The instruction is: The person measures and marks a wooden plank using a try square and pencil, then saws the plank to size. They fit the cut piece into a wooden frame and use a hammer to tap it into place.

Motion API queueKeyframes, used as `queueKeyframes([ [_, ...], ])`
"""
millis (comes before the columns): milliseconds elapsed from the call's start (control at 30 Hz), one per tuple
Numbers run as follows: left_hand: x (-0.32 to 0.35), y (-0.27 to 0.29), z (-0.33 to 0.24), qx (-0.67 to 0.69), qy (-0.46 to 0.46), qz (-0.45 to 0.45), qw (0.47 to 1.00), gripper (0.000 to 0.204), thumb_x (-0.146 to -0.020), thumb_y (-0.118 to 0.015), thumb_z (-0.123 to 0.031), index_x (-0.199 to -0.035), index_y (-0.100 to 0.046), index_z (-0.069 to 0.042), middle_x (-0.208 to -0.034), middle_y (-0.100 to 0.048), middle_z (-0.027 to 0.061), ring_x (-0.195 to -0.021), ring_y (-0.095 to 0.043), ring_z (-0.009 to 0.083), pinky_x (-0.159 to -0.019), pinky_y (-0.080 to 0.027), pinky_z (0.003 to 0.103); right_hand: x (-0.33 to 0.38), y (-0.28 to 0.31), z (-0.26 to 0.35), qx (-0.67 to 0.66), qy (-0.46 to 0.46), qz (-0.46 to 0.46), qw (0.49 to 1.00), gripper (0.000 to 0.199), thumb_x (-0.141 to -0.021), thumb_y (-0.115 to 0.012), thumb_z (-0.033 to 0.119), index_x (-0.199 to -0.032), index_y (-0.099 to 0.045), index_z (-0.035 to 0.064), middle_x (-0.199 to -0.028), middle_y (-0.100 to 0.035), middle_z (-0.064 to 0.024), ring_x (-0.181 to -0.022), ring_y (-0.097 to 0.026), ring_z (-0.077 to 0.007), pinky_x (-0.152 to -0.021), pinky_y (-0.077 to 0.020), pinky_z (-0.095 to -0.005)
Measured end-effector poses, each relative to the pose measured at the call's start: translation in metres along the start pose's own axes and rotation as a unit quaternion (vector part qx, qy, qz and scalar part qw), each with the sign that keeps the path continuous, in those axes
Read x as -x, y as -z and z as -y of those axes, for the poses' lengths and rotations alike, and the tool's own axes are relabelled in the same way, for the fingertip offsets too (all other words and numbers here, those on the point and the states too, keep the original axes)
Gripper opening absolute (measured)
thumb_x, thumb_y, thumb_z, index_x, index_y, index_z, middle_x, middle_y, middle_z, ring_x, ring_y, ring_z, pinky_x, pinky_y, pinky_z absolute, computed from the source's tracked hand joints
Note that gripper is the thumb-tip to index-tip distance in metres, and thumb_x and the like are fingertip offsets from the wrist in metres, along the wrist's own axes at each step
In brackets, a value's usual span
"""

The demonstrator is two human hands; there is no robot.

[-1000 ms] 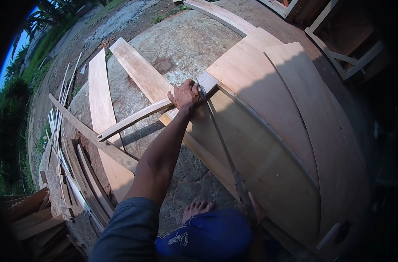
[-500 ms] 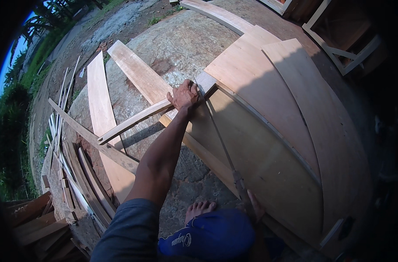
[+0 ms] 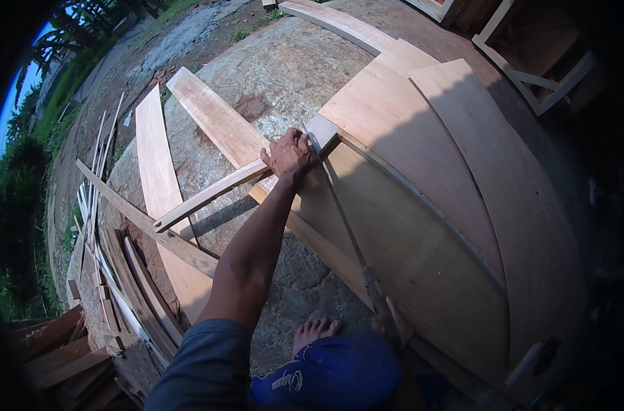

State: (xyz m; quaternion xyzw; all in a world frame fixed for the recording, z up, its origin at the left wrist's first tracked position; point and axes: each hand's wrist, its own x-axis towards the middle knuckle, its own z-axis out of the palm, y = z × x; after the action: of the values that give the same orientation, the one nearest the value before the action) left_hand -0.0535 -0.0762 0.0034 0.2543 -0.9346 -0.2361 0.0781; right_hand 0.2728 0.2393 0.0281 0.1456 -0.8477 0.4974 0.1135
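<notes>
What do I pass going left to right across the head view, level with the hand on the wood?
Loose slats → pale plank → thin batten → left hand → saw blade → plywood sheets.

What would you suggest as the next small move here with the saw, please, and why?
Probably a short, light stroke of the handsaw along the panel's edge. The right hand grips its handle near the lower edge, the blade lies along the left edge of the plywood panel, its tip close to the left hand, which presses where a thin strip meets the panel, so keep strokes short.
</notes>
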Motion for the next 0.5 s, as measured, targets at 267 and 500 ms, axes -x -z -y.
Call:
queueKeyframes([
  [267,0.002,-0.008,-0.029,-0.008,-0.013,0.042,0.999,0.034,-0.1,-0.051,-0.048,-0.115,-0.068,-0.022,-0.106,-0.073,0.0073,-0.12,-0.058,0.0309,-0.115,-0.018,0.06,-0.194,-0.069,0.014,-0.102,-0.051,-0.02,0.993,0.055,-0.088,-0.073,0.014,-0.136,-0.057,-0.0051,-0.111,-0.072,-0.026,-0.092,-0.075,-0.0321,-0.079,-0.0595,-0.0373],
  [500,-0.002,-0.003,0.004,-0.019,-0.007,-0.003,1.0,0.032,-0.098,-0.055,-0.045,-0.116,-0.068,-0.023,-0.105,-0.073,0.0077,-0.117,-0.059,0.0316,-0.115,-0.019,0.062,-0.018,0.001,0.003,-0.011,-0.022,0.042,0.999,0.052,-0.092,-0.071,0.021,-0.136,-0.057,-0.0032,-0.108,-0.072,-0.0263,-0.09,-0.075,-0.0383,-0.075,-0.0608,-0.0418],
])
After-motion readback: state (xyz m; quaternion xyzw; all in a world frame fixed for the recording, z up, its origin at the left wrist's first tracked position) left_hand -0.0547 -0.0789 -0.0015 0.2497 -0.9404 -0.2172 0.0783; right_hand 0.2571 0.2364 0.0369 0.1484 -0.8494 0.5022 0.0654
